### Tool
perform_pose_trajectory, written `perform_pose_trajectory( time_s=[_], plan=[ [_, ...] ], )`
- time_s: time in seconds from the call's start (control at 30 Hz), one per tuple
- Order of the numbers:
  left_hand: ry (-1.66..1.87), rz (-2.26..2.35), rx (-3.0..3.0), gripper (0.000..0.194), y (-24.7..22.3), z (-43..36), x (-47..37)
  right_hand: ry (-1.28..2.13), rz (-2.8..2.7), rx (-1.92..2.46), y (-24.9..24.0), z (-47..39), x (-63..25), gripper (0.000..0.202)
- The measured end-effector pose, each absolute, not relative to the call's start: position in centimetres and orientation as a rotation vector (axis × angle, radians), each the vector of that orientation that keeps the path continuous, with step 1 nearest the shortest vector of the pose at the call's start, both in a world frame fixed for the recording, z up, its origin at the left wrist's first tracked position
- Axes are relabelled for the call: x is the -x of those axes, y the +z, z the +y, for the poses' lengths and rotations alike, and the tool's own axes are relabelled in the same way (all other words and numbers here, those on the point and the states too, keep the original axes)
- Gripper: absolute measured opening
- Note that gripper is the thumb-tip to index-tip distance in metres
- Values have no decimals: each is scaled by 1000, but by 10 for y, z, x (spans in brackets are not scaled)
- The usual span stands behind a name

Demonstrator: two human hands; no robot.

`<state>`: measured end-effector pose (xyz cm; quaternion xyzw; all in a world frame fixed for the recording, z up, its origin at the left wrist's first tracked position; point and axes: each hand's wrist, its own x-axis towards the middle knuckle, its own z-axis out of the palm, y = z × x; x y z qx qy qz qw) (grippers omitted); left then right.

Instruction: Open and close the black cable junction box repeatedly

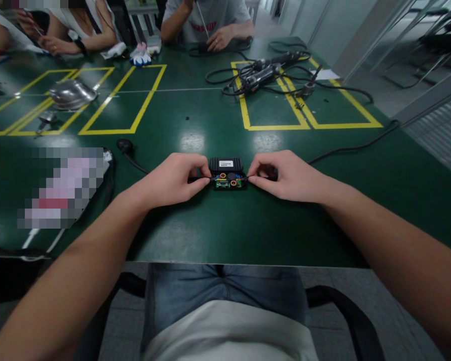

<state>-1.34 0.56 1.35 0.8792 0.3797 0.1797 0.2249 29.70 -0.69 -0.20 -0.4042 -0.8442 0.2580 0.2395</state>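
Observation:
A small black electronics case (229, 188) lies opened on the green table in front of me. Its circuit board (223, 183) with copper-coloured coils shows in the lower half. The ribbed cover (226, 163) with a white label lies just behind it. My left hand (180, 176) pinches a black cable at the left end of the case; this cable runs back to a round black plug (125, 146). At the right end, my right hand (285, 175) pinches the other black cable (355, 149), which trails to the table's right edge.
A pixelated object (65, 185) with white cords lies at the left. Farther back are a metal bowl-like part (72, 94), gloves (140, 54) and cabled black tools (261, 77) among yellow tape outlines. Other people sit along the far side, one holding a thin rod.

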Motion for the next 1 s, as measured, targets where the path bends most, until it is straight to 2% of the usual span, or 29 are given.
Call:
perform_pose_trajectory(
  time_s=[0.1, 0.27, 0.47, 0.73, 1.0],
  plan=[
    [509, 1038, -2414, 9, 12, 9, 16, 750, -2302, 1125, -2, -5, -298, 15],
    [516, 993, -2473, 14, 14, 12, 19, 775, -2295, 1144, -1, -5, -297, 15],
    [569, 1112, -2559, 22, 10, 9, 12, 636, -2251, 1186, -6, -4, -295, 13],
    [593, 1400, -2467, 39, -3, 17, 11, 450, -2241, 1286, -17, 4, -299, 27],
    [588, 1412, -2437, 28, -5, 20, 12, 534, -2217, 1290, -16, 7, -299, 20]
  ],
)
